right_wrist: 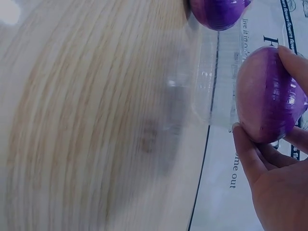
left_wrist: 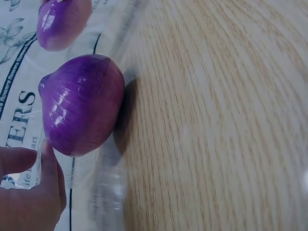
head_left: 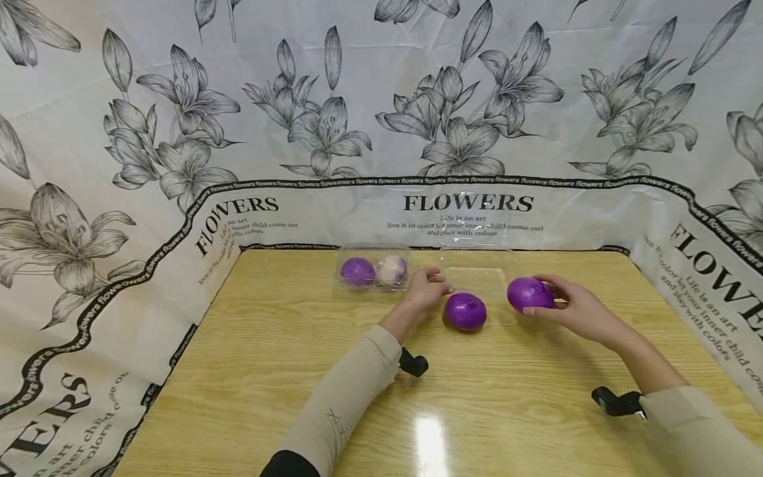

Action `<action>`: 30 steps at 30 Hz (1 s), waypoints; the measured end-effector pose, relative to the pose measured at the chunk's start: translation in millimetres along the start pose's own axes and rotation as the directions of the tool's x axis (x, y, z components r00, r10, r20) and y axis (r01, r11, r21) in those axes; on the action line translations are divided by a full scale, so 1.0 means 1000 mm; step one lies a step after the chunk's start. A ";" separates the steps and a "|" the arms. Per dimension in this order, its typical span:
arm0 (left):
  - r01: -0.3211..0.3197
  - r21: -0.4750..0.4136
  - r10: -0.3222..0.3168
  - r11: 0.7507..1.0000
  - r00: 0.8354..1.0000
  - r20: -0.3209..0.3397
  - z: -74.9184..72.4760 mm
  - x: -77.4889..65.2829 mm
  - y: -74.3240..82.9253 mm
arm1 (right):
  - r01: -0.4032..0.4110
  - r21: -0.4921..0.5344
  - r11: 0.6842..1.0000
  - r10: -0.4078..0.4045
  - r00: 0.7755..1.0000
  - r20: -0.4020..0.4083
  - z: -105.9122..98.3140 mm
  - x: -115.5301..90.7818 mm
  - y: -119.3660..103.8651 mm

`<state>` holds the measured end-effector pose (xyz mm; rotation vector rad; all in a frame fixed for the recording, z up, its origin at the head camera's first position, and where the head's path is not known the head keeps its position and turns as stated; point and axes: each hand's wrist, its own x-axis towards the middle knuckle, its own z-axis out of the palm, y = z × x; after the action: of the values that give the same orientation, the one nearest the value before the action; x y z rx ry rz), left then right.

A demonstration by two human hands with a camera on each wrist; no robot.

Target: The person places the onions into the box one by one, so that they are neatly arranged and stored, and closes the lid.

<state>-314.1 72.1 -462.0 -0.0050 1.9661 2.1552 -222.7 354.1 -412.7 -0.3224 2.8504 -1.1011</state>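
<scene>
My right hand [head_left: 581, 310] grips a red onion [head_left: 529, 295], thumb and fingers around its side, near the right of an open clear plastic clamshell box [head_left: 477, 277]. In the right wrist view this onion [right_wrist: 269, 94] appears above the table. A second red onion [head_left: 465, 312] sits on the table in front of the box. My left hand [head_left: 426, 289] is at the box's left edge, just behind that onion. The left wrist view shows its fingers [left_wrist: 50, 178] fairly straight, with thumb and fingertip apart close to the onion [left_wrist: 84, 106].
Left of my left hand stands another clear plastic box [head_left: 338, 278] holding a red onion [head_left: 357, 271] and a whitish bulb [head_left: 391, 269]. The wooden table [head_left: 268, 371] meets a flower-printed cloth [head_left: 334, 212] behind and at both sides. The open box's lid stands up against this cloth.
</scene>
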 end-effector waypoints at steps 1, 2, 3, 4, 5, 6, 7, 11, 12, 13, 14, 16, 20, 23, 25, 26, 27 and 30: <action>0.001 0.000 -0.001 1.000 1.000 -0.001 0.000 0.000 0.000 | 0.004 -0.003 1.000 -0.004 1.000 -0.008 0.001 0.002 -0.001; 0.001 0.001 -0.001 1.000 1.000 -0.001 0.000 0.000 0.001 | 0.007 -0.004 1.000 -0.007 1.000 -0.016 0.001 0.003 -0.001; 0.001 0.001 -0.001 1.000 1.000 0.000 0.000 -0.001 0.001 | 0.011 -0.004 1.000 -0.011 1.000 -0.022 0.002 0.005 -0.002; -0.001 -0.003 0.001 1.000 1.000 0.002 0.000 -0.001 0.002 | 0.013 -0.005 1.000 -0.013 0.999 -0.031 0.003 0.007 -0.002; -0.001 -0.005 0.001 1.000 1.000 0.004 0.000 -0.001 0.002 | 0.016 -0.008 1.000 -0.016 0.999 -0.039 0.003 0.009 -0.003; -0.002 -0.010 0.002 1.000 1.000 0.006 0.000 -0.001 0.002 | 0.015 -0.008 1.000 -0.015 0.999 -0.045 0.004 0.010 -0.003; -0.002 -0.012 0.003 1.000 1.000 0.008 0.000 -0.001 0.003 | 0.015 -0.010 1.000 -0.016 0.998 -0.053 0.005 0.012 -0.004; -0.004 -0.011 0.004 1.000 1.000 0.011 0.000 -0.001 0.003 | 0.015 -0.011 1.000 -0.015 0.997 -0.079 0.008 0.020 -0.007; -0.005 -0.008 0.005 1.000 1.000 0.012 0.000 -0.001 0.003 | 0.015 -0.009 1.000 -0.015 0.996 -0.085 0.008 0.021 -0.008; -0.005 -0.005 0.005 1.000 1.000 0.012 0.000 -0.001 0.003 | 0.017 -0.010 1.000 -0.018 0.996 -0.091 0.009 0.022 -0.010; -0.005 -0.004 0.005 1.000 1.000 0.011 0.000 -0.001 0.003 | 0.017 -0.010 1.000 -0.018 0.995 -0.095 0.009 0.024 -0.011; -0.004 -0.005 0.004 1.000 1.000 0.013 0.000 -0.001 0.003 | 0.016 -0.011 1.000 -0.017 0.995 -0.097 0.010 0.026 -0.013; -0.004 -0.009 0.004 1.000 1.000 0.014 0.000 -0.002 0.002 | 0.011 -0.021 1.000 -0.013 0.996 -0.091 0.011 0.030 -0.016; -0.004 0.005 0.004 1.000 1.000 0.011 0.000 -0.002 0.003 | 0.011 -0.022 1.000 -0.013 0.996 -0.089 0.012 0.033 -0.019; -0.002 0.014 0.002 1.000 1.000 0.008 0.000 -0.003 0.003 | 0.014 -0.020 1.000 -0.015 0.996 -0.089 0.012 0.035 -0.021; -0.001 0.017 0.001 1.000 1.000 0.006 0.000 -0.003 0.003 | 0.015 -0.018 1.000 -0.016 0.996 -0.090 0.013 0.037 -0.022; 0.001 0.014 -0.001 1.000 1.000 0.007 0.000 -0.003 0.003 | 0.018 -0.017 1.000 -0.019 0.996 -0.092 0.013 0.038 -0.022; 0.003 0.008 -0.004 1.000 1.000 0.010 0.000 -0.003 0.003 | 0.024 -0.011 1.000 -0.025 0.995 -0.094 0.016 0.042 -0.023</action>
<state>-312.2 71.4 -458.5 0.0033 1.9681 2.1411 -257.4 318.2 -408.6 -0.3156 2.9419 -1.1366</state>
